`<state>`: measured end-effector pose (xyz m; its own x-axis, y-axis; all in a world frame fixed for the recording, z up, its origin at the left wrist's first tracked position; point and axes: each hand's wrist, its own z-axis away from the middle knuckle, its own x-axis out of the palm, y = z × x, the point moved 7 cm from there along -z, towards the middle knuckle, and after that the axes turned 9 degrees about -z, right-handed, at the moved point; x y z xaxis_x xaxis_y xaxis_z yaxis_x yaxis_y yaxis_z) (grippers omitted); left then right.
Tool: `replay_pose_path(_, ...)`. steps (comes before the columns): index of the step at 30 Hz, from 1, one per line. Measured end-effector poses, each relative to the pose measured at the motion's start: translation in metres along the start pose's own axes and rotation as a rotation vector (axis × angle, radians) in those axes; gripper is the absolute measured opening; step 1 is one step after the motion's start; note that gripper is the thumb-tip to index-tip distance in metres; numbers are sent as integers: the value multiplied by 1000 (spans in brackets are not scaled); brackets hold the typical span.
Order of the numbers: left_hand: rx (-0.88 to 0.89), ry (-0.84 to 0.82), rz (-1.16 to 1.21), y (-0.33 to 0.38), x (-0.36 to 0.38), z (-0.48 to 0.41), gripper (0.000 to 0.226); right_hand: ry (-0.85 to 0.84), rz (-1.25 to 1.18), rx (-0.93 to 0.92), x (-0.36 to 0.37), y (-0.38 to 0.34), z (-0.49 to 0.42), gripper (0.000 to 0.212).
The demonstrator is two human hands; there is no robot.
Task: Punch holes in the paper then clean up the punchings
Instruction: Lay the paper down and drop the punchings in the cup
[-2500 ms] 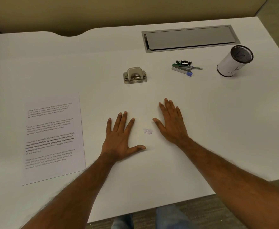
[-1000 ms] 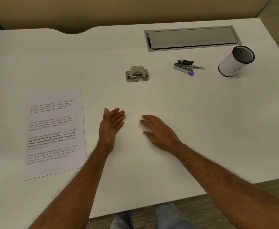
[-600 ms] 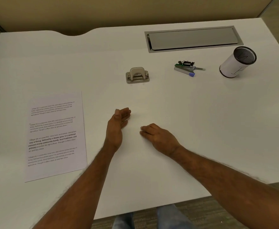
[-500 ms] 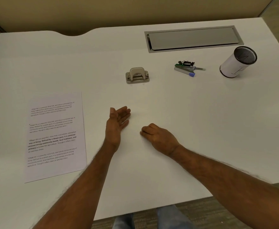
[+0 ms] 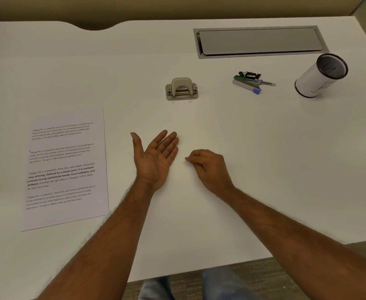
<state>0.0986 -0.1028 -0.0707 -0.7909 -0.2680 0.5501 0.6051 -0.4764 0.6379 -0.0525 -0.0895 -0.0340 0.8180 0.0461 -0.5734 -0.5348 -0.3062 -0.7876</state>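
Since a moment ago the left hand (image 5: 156, 158) has turned palm-up, fingers spread and empty. The right hand (image 5: 208, 167) pinches at the surface (image 5: 242, 169); whether it grasps punchings is hidden. The paper (image 5: 67, 167) lies left. Loose bits could scatter off fingertips during transfer.

We get a single view here, from a camera worn on the head, tilted forward and steeply down. We look along both forearms onto the white surface (image 5: 221, 131), close in, its far edge near the frame's top, its near edge and the floor at the bottom.
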Motion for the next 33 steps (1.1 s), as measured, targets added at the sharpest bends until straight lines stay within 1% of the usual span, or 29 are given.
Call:
replay_pose_path(2, -10, -19, 23, -3, 4, -2, 94, 57, -261, 226, -8, 3, -5, 17)
replay_pose_path(3, -15, -29, 36, -4, 6, -3, 94, 55, -349, 294, -9, 0, -8, 17)
replay_pose_path(5, -27, -52, 65, -6, 13, -3, 96, 18, -437, 326, -8, -16, -18, 17)
replay_pose_path(8, -45, -99, 121, -7, 28, -3, 96, -40, -394, 253, -5, -41, -28, 19)
replay_pose_path(14, -52, -133, 247, -6, 48, -3, 94, -44, -240, 151, -12, -59, -32, 24)
replay_pose_path(17, -64, -161, 300, -6, 53, -5, 92, -63, -170, 66, -21, -71, -33, 28)
replay_pose_path(21, -77, -208, 314, -5, 61, -5, 89, -45, -72, -36, -29, -81, -38, 24)
replay_pose_path(22, -80, -213, 318, -5, 63, -4, 89, -48, -43, -40, -29, -81, -39, 23)
replay_pose_path(24, -82, -217, 320, -4, 67, -4, 89, -43, 16, 10, -30, -77, -39, 22)
replay_pose_path(26, -83, -222, 313, -2, 70, -4, 91, 3, 38, 40, -37, -76, -40, 20)
replay_pose_path(29, -80, -236, 307, 1, 73, -4, 97, 68, -12, 53, -48, -76, -45, 12)
replay_pose_path(32, -84, -253, 306, 3, 79, -3, 102, 23, -76, 156, -48, -72, -49, 13)
replay_pose_path(33, -87, -256, 307, 3, 82, -2, 103, 42, -121, 188, -50, -71, -49, 13)
